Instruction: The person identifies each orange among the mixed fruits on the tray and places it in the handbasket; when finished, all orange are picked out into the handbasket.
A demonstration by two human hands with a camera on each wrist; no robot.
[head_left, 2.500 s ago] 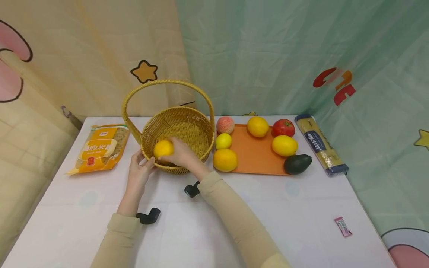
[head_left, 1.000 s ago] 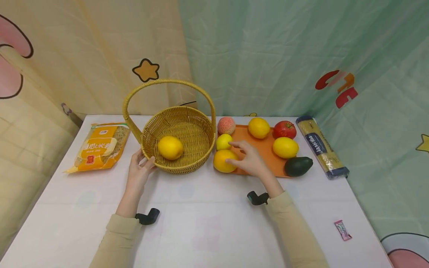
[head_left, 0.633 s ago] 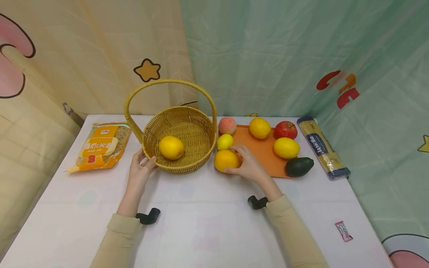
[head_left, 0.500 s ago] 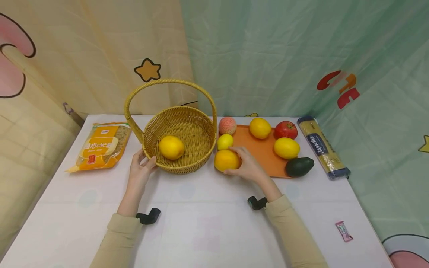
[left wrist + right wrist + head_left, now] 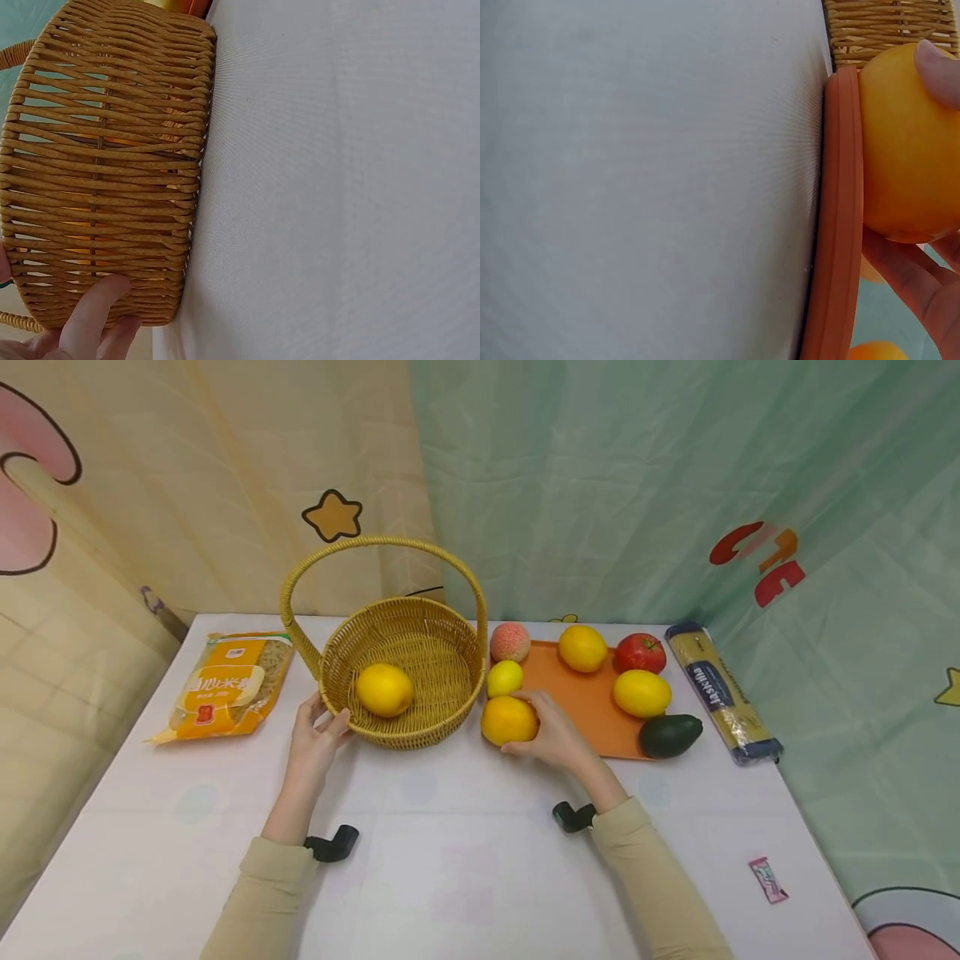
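Observation:
A wicker basket [image 5: 438, 681] with a tall handle stands left of centre, one orange-yellow fruit [image 5: 384, 690] lying inside. My left hand [image 5: 313, 747] grips its front left rim; in the left wrist view fingers of that hand [image 5: 88, 330] lie against the woven wall [image 5: 105, 165]. My right hand [image 5: 557, 735] holds a second orange-yellow fruit [image 5: 508, 721] at the tray's front left corner, thumb on the near side and fingers behind. The right wrist view shows this fruit [image 5: 907, 150] just above the rim of the orange tray [image 5: 840, 225].
On and around the tray [image 5: 573, 702] are a peach [image 5: 510, 642], a small yellow-green fruit [image 5: 505, 678], two yellow fruits, a red fruit [image 5: 640, 653] and a dark green avocado [image 5: 671, 736]. Bagged food [image 5: 228, 685] lies left, a long packet [image 5: 722, 692] right, a pink wrapper [image 5: 768, 880] front right.
My right hand has left the fruit inside the basket, moved right to the tray and closed round the orange-yellow fruit there. My left hand has stayed on the basket rim.

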